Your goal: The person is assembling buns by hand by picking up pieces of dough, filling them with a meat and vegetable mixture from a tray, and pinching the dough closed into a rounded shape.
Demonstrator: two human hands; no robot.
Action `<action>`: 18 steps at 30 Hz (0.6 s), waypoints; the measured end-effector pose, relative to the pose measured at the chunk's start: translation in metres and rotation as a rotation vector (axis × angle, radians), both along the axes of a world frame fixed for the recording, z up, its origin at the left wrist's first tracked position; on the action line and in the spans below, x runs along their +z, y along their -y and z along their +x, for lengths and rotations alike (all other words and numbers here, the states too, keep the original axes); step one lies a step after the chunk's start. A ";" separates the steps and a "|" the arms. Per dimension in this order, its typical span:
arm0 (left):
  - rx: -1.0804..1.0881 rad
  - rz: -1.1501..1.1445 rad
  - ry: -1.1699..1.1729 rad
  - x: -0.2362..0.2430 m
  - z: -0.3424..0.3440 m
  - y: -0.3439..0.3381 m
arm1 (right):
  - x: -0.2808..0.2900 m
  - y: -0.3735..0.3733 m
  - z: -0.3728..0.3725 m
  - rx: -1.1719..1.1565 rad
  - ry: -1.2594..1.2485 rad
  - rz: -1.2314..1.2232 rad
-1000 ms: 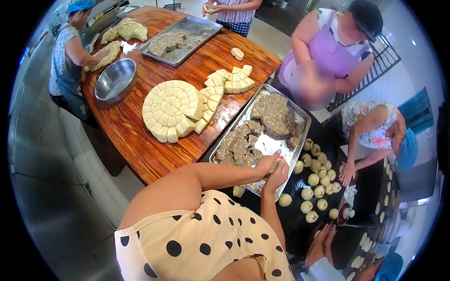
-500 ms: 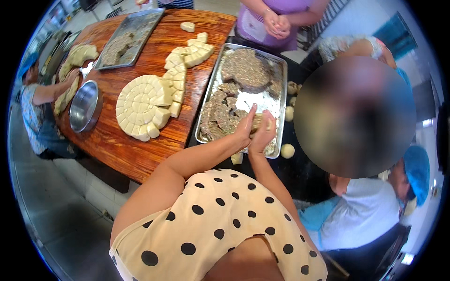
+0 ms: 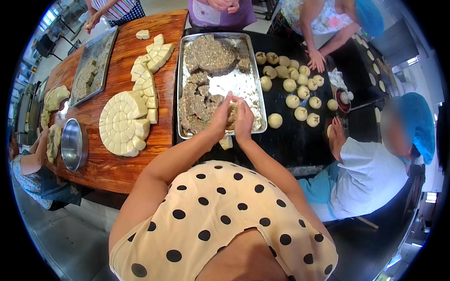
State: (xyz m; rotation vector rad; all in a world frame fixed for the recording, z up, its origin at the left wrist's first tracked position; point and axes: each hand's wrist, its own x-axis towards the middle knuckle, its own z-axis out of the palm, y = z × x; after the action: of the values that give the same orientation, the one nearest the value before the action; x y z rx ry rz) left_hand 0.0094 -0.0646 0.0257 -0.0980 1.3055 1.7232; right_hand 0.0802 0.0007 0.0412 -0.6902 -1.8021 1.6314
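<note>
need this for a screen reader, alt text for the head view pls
Seen from above, a person's left hand and right hand cup a filled dough piece over a metal tray of dark filling. Dough balls lie right; cut dough left.

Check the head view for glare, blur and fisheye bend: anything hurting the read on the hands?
Head view: strong glare on the bare foil of the metal tray, just beyond the hands. Left hand and right hand are sharp, cupped together around a lump of filling that is mostly hidden. Fisheye bends the wooden table edge toward the rim. Black corners; one co-worker's face is blurred.
</note>
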 end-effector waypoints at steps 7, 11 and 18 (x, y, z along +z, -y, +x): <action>0.010 -0.322 -0.573 -0.019 0.039 -0.008 | -0.014 0.023 0.028 -0.200 0.059 0.307; -0.046 -0.063 -0.533 0.006 0.035 -0.025 | -0.013 -0.004 0.031 -0.254 -0.124 -0.039; 0.160 0.406 0.035 0.031 0.044 -0.021 | 0.029 0.002 0.028 -0.158 -0.145 0.113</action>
State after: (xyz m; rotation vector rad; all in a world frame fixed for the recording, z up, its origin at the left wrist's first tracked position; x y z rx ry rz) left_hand 0.0536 -0.0441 0.0567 0.0026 0.9198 2.0802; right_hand 0.1081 -0.0016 0.0698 -0.6301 -1.6779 1.4274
